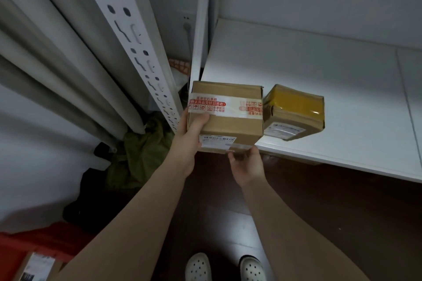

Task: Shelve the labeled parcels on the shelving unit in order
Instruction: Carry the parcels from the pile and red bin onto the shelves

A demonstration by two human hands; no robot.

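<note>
A brown cardboard parcel [230,121] with red-and-white printed tape and a white label on its near face sits at the front left corner of the white shelf [319,70]. My left hand [189,134] grips its left side, thumb on top. Under its front bottom edge my right hand [247,164] touches it with curled fingers. Just to its right a smaller parcel [294,112] wrapped in yellow-brown tape lies on the shelf, its label facing me, its left side touching the bigger one.
The shelf's white perforated upright [137,43] rises left of the parcel. Grey curtains [57,64] hang further left. A green bag [141,150] lies on the dark floor below. Another labeled parcel [36,267] sits on something red at the bottom left. My white shoes [225,268] show below.
</note>
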